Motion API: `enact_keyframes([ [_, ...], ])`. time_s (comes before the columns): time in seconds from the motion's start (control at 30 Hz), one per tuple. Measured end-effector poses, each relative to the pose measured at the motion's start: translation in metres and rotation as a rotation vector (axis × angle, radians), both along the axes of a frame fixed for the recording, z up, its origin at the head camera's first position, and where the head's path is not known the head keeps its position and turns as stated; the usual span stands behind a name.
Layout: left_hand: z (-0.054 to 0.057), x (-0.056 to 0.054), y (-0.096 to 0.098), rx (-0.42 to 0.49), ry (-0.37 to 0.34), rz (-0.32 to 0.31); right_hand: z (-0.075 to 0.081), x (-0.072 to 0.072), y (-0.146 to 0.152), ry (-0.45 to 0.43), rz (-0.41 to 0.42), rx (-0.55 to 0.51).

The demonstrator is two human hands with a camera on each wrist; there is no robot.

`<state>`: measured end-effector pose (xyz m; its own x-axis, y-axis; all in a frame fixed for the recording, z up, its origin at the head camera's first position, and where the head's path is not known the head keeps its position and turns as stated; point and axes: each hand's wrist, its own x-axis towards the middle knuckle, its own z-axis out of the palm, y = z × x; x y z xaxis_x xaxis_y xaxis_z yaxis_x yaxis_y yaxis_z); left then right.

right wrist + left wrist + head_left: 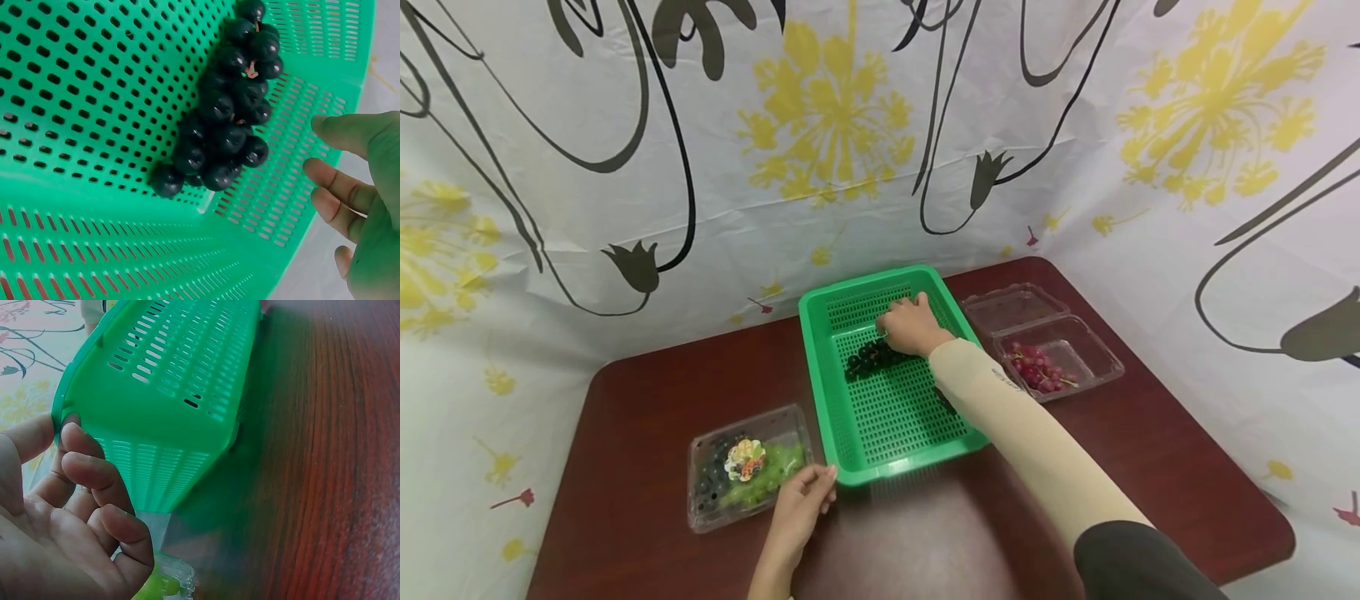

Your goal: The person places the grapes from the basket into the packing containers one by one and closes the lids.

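A green plastic basket [895,462] with slotted walls stands mid-table. My left hand [801,504] pinches its near left corner; in the left wrist view the thumb and a finger meet on the rim [62,394]. Inside lies a bunch of black grapes [868,360]. Over the basket, my right hand [913,325] hovers close by that bunch. The right wrist view shows the fingers loosely bent and apart from the black grapes [228,119], with nothing between them. Part of a dark thing [945,400] shows in the basket beside my right forearm, mostly hidden.
Left of the basket lies a closed clear box [748,471] with dark and green grapes and a round sticker. To the right, an open clear clamshell [1093,354] holds red grapes [1037,367]. Patterned cloth [835,242] hangs behind the dark red table [647,417].
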<state>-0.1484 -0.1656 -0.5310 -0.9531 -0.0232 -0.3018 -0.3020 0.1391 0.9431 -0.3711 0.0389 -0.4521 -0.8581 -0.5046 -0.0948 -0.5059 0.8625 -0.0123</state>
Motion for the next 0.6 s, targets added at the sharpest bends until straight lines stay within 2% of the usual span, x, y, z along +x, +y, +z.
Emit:
enact_keyframes([
  [0.23, -0.002, -0.002, -0.001, 0.012, 0.019, -0.008, -0.010, -0.002, -0.003, -0.027, 0.012, 0.003],
  [0.4, -0.004, -0.001, -0.001, 0.015, 0.000, -0.004, -0.019, -0.003, -0.004, -0.058, 0.017, -0.015],
  [0.6, -0.001, 0.002, -0.002, 0.002, -0.024, -0.011, -0.025, -0.003, -0.003, -0.086, -0.004, -0.017],
])
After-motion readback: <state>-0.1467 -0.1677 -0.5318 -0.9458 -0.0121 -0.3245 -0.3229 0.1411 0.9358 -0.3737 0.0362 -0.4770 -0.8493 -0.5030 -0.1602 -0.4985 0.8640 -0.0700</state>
